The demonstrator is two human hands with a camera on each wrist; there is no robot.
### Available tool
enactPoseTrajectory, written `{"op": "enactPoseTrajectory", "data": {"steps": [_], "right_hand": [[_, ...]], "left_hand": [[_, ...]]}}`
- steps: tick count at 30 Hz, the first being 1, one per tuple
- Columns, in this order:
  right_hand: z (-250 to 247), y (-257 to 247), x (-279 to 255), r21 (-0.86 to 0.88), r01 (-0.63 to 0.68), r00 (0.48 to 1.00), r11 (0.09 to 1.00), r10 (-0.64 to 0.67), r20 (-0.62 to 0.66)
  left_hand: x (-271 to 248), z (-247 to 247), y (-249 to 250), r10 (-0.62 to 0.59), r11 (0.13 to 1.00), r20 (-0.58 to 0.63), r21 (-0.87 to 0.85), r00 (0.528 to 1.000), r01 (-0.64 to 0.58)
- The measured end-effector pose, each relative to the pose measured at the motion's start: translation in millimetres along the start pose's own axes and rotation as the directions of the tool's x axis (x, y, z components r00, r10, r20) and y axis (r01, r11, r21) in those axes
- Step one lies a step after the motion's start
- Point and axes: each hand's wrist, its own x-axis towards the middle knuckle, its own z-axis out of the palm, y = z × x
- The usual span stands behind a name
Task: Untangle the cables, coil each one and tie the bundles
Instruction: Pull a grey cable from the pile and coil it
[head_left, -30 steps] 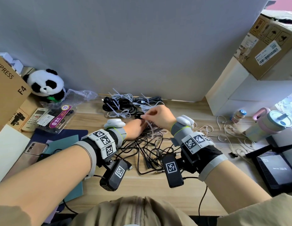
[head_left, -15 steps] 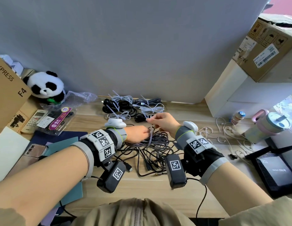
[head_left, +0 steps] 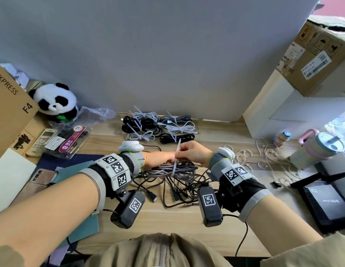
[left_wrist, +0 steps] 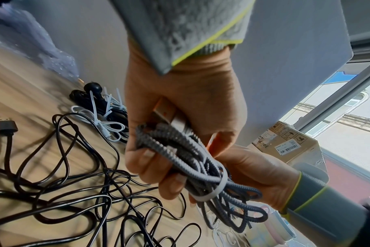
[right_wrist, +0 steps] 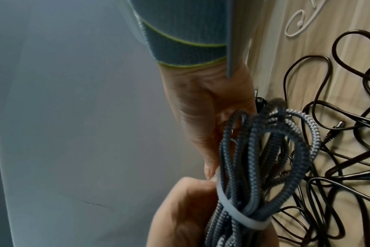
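Hands meet above the worktop (head_left: pixel 114 214) over a coiled grey braided cable (head_left: pixel 170 170); the left hand (head_left: pixel 158 158) has its fingers wrapped round the coil, while the right hand (head_left: pixel 193 153) pinches the upright tail of a white zip tie (head_left: pixel 175 164) looped round the bundle's middle. Beneath them lies a tangle of loose black cables (head_left: pixel 179 189) on the wood; further back, near the grey wall, sit several tied bundles (head_left: pixel 158 126) in black, white and grey, each cinched with a white tie.
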Motion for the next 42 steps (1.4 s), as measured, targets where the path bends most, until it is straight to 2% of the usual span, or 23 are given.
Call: {"op": "enactPoseTrajectory", "data": {"steps": [3, 5, 8, 12, 22, 28, 31, 33, 35, 37, 39, 41, 42], "right_hand": [[3.6, 4.0, 1.6, -0.023, -0.020, 0.999, 1.000, 0.019, -0.036], [6.3, 6.0, 1.9, -0.003, -0.027, 0.998, 1.000, 0.027, -0.057], [10.2, 9.4, 4.8, -0.074, 0.000, 0.990, 0.997, -0.011, -0.144], [17.9, 15.9, 8.2, -0.154, 0.011, 0.968, 0.988, -0.049, -0.246], [27.3, 32.3, 12.7, -0.196, -0.022, 0.883, 0.980, -0.073, -0.463], [29.3, 30.2, 12.7, -0.160, -0.010, 0.871, 0.987, -0.070, -0.486], [22.6, 25.8, 6.7, -0.071, 0.056, 0.876, 0.996, -0.083, -0.476], [16.5, 18.9, 2.4, 0.015, 0.126, 0.879, 0.992, -0.104, -0.465], [12.2, 11.2, -3.3, 0.074, 0.179, 0.894, 0.981, -0.131, -0.428], [11.0, 5.5, -8.4, 0.120, 0.227, 0.913, 0.967, -0.168, -0.373], [10.5, 1.9, -12.7, 0.172, 0.271, 0.919, 0.947, -0.201, -0.340], [9.4, -0.1, -14.9, 0.276, 0.307, 0.926, 0.911, -0.218, -0.310], [8.9, -0.5, -15.3, 0.330, 0.314, 0.931, 0.890, -0.220, -0.292]], "left_hand": [[-2.2, -0.4, 0.5, 0.025, 0.993, 0.031, 0.116, 0.999, -0.028], [-4.7, -1.0, 1.5, -0.013, 0.962, 0.025, 0.272, 1.000, 0.005], [-9.1, 2.1, 5.4, -0.056, 0.920, -0.012, 0.387, 0.998, 0.056], [-8.1, 2.1, 4.3, -0.045, 0.959, 0.085, 0.283, 0.995, 0.019], [0.2, 5.8, 5.5, -0.100, 0.955, 0.051, 0.285, 0.994, 0.081], [0.6, 2.3, 5.7, -0.077, 0.955, 0.053, 0.291, 0.996, 0.058], [0.7, 1.7, 6.0, -0.068, 0.954, 0.044, 0.295, 0.997, 0.052], [2.9, -0.3, 4.9, -0.084, 0.933, 0.006, 0.353, 0.996, 0.077], [5.1, -4.1, 1.8, -0.093, 0.864, -0.072, 0.491, 0.993, 0.116], [7.3, -8.5, -2.6, -0.092, 0.827, -0.148, 0.539, 0.985, 0.159], [7.8, -10.1, -5.3, -0.102, 0.874, -0.192, 0.452, 0.976, 0.180], [8.7, -8.6, -7.1, -0.117, 0.976, -0.166, 0.163, 0.979, 0.144], [8.2, -7.1, -7.6, -0.113, 0.994, -0.139, -0.012, 0.984, 0.112]]}}
